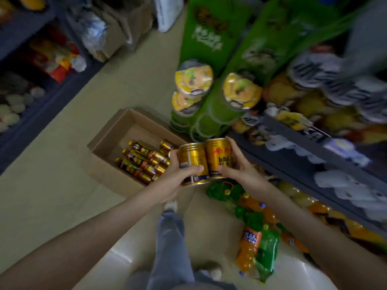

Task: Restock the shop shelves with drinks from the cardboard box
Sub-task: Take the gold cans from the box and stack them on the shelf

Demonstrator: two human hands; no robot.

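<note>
My left hand (178,174) grips a gold drink can (193,162), thumb across its lower front. My right hand (236,164) grips a second gold can (218,156) with red print. The two cans are upright and touch side by side, held above the floor. Below and to the left, an open cardboard box (109,143) stands on the floor; several gold cans and dark orange-labelled bottles (142,162) lie in its right half. The dark shop shelves (293,162) run along the right, blurred.
Shrink-wrapped packs of orange and green soda bottles (255,237) lie on the floor by the right shelf. A green display with yellow-lidded cups (194,80) stands behind the box. Another shelf unit (41,65) lines the left. My legs (169,237) stand below.
</note>
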